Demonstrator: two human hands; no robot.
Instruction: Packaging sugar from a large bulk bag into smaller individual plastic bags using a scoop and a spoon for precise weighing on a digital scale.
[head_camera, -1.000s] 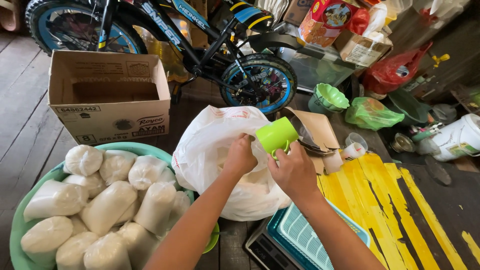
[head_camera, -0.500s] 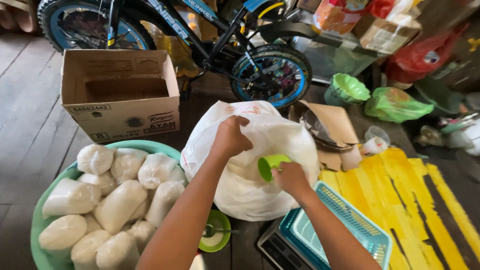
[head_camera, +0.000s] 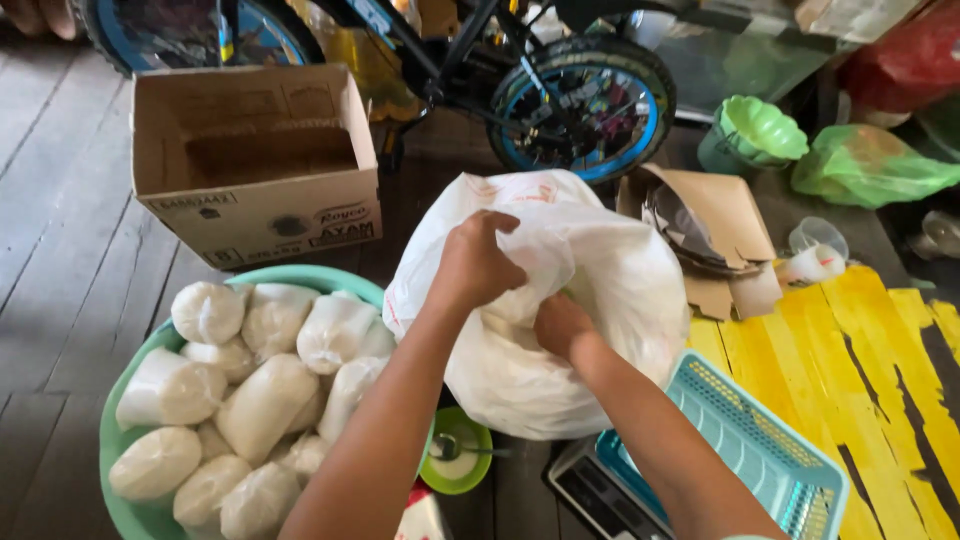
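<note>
A big white plastic sack (head_camera: 610, 300) stands open on the wooden floor in front of me. My left hand (head_camera: 475, 262) grips the sack's bunched upper edge and holds its mouth up. My right hand (head_camera: 560, 325) reaches down into the opening; its fingers are out of sight inside, together with the green cup it carried in. Left of the sack, a turquoise basin (head_camera: 120, 440) is heaped with several tied clear bags of white powder (head_camera: 265, 405).
A small green bowl with a spoon (head_camera: 455, 462) sits under my left forearm. A scale with a turquoise basket (head_camera: 760, 450) is at the lower right, beside yellow-painted boards (head_camera: 870, 340). Behind stand an open cardboard box (head_camera: 255, 165) and a bicycle wheel (head_camera: 585, 105).
My right hand has gone from holding the green cup above the sack to plunging it inside, out of sight. My left hand has shifted its hold on the sack's edge.
</note>
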